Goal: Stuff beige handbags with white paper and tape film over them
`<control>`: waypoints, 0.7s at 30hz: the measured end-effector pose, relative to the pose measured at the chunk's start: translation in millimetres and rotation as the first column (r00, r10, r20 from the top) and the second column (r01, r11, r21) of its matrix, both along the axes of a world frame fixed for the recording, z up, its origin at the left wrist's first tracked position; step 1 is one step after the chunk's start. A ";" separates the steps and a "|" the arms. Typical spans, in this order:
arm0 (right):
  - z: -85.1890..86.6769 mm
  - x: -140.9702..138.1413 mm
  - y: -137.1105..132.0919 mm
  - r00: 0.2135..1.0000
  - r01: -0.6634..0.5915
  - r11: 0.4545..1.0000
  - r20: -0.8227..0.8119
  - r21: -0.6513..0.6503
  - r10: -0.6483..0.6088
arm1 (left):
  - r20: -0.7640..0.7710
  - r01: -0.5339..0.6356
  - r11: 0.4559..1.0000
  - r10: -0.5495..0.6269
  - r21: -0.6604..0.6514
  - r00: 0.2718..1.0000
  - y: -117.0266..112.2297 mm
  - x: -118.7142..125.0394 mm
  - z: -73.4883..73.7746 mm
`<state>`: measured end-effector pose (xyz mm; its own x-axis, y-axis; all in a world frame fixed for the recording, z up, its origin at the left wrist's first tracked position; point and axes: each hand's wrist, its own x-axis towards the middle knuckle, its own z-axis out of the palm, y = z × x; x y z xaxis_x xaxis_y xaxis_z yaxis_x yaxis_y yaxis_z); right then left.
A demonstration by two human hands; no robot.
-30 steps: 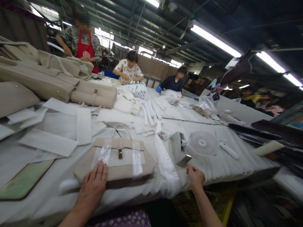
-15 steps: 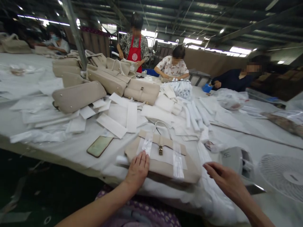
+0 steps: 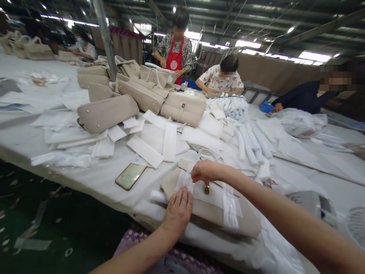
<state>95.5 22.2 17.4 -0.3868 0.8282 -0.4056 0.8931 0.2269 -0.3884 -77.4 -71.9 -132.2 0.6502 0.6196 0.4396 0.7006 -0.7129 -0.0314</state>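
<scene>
Fingers of the left hand [image 3: 178, 211] rest nearly straight on the bag [image 3: 209, 216] at the bench's [image 3: 98, 186] near edge; the right hand's [image 3: 207, 171] curl at the tape [image 3: 186, 176], grip unclear. Firm left pressure should limit slipping.

The white cloth-covered table [image 3: 99, 179] carries a beige leather-look handbag [image 3: 205, 214], a green rectangular phone [image 3: 130, 176] left of the handbag, and white rectangular sheets [image 3: 170, 142] behind it.
</scene>
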 end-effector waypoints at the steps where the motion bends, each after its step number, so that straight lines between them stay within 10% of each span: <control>1: -6.8 -2.0 6.5 0.999 0.004 0.999 0.045 0.032 -0.006 | 0.003 -0.002 1.000 0.002 -0.002 1.000 0.1 0.3 0.1; 14: -43.3 -3.1 29.3 0.955 -0.054 0.995 0.295 0.088 0.026 | 0.035 0.020 1.000 -0.019 -0.020 0.999 3.0 0.5 -0.6; 21: -53.0 39.5 45.4 0.903 0.251 0.902 0.252 0.351 -0.349 | 0.020 0.022 0.999 -0.022 -0.032 1.000 2.2 0.2 0.5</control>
<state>134.9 67.6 -35.6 0.0001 0.9850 -0.1727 0.9989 -0.0082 -0.0460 -77.2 -69.7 -131.7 0.6552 0.6194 0.4325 0.6851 -0.7285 0.0055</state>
